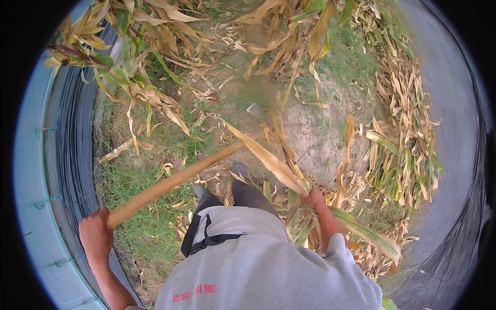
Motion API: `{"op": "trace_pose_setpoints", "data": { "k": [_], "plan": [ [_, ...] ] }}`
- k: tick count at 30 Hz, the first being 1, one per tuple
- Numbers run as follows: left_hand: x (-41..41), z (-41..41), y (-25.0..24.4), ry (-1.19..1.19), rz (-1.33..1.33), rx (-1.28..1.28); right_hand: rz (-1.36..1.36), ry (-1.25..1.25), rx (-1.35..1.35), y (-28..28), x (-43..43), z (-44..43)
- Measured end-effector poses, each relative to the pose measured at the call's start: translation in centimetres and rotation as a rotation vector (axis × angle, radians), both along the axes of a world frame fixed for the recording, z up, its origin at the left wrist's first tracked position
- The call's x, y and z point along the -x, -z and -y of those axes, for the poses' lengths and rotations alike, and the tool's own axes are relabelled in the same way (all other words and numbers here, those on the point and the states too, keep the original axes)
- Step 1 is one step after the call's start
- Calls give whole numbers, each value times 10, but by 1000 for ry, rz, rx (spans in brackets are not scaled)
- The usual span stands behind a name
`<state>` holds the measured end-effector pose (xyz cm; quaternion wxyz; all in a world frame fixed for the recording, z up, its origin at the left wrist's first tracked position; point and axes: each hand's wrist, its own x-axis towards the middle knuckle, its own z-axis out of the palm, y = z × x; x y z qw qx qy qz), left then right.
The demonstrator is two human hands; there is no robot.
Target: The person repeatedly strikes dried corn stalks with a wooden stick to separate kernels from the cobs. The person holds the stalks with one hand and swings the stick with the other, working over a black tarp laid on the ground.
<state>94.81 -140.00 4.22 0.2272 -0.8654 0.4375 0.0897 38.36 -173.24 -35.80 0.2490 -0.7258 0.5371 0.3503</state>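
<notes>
My left hand is closed around the butt end of a long wooden handle. The handle slants up and right towards the ground ahead of my feet. A bright metal blade, apparently a hoe's, shows past its far end, where the picture is blurred. To the right of my body, my right hand grips a corn stalk with dry leaves. One tan leaf points forward from the fist, and a green-and-tan leaf trails back beside my forearm. The stalk itself is mostly hidden by leaves and fingers.
Yellowing corn plants rise at the upper left, others at the top. Heaped cut stalks line the right, beside grey sheeting. Gathered dark netting and pale film border the left. Grass covers ground near my feet.
</notes>
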Motion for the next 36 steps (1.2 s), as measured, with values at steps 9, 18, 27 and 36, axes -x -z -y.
{"op": "trace_pose_setpoints", "data": {
  "k": [9,18,27,36],
  "plan": [
    [2,39,-16,5,72,-44,79,119,-29,-3,2,-10],
    [-11,47,-9,35,84,-13,-40,170,-47,24,-8,3],
    [-58,-6,39,-110,7,-68,81,380,22,-194,150,-163],
    [-43,4,20,-79,20,-1,-565,258,-435,-159,465,-291]
  ]
}}
